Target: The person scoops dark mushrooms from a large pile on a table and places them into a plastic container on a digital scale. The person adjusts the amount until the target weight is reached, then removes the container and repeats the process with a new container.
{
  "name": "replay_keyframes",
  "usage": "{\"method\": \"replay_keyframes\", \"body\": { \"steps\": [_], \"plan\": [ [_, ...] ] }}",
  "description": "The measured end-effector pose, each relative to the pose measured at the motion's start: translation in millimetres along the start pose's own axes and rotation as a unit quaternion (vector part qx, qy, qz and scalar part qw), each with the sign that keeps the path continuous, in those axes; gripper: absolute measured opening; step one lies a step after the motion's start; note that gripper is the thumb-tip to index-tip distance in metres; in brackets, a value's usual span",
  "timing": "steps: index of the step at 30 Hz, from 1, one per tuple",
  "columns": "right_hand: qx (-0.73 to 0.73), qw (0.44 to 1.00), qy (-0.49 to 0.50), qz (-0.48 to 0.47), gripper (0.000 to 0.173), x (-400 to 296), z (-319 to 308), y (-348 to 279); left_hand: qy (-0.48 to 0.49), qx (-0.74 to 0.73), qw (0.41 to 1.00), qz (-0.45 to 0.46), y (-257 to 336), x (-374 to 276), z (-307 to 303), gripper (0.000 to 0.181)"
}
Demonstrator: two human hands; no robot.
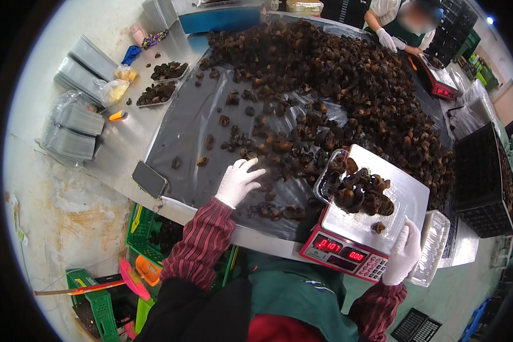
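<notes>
My left hand (239, 183), in a white glove, hovers with fingers spread over loose dark fungus pieces, apparently wood ear (282, 212), at the near side of a black plastic sheet (179, 184). My gloved right hand (402, 255) is at the right edge of a red digital scale (342, 252); whether its fingers grip anything is unclear. On the scale's metal plate (367, 156), a clump of fungus (361, 192) and one separate piece (378, 227) lie in or on clear plastic. A clear tray rim (320, 188) shows at the plate's left. Red digits glow on its display.
A large fungus heap (325, 64) covers the table's far side. Left are a phone (149, 178), filled trays (156, 94) and stacked trays (75, 132). Clear trays (431, 248) and a black crate (479, 179) stand right. A gloved co-worker (387, 40) is beside another scale (443, 90).
</notes>
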State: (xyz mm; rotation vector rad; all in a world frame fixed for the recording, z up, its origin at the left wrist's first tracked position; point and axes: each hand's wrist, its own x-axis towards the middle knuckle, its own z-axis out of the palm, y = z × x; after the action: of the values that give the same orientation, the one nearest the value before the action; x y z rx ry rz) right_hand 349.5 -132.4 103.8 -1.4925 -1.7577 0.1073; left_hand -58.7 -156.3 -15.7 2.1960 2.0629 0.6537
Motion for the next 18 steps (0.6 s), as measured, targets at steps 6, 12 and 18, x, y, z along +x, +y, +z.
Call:
{"method": "replay_keyframes", "body": {
  "steps": [6,12,18],
  "plan": [
    [0.040,0.962,-0.217,-0.159,0.031,-30.2,26.0,-84.7,0.139,-0.241,0.956,-0.096,-30.0,-2.3,-0.5,0.016],
    [0.048,0.911,-0.388,-0.128,0.032,-45.2,99.3,-118.8,0.198,-0.599,0.720,-0.290,-54.0,-24.7,-28.1,0.023],
    [0.002,0.926,-0.348,-0.143,0.039,-35.7,190.7,-137.5,0.133,-0.283,0.940,-0.136,-39.2,-31.3,-27.4,0.034]
  ]
}}
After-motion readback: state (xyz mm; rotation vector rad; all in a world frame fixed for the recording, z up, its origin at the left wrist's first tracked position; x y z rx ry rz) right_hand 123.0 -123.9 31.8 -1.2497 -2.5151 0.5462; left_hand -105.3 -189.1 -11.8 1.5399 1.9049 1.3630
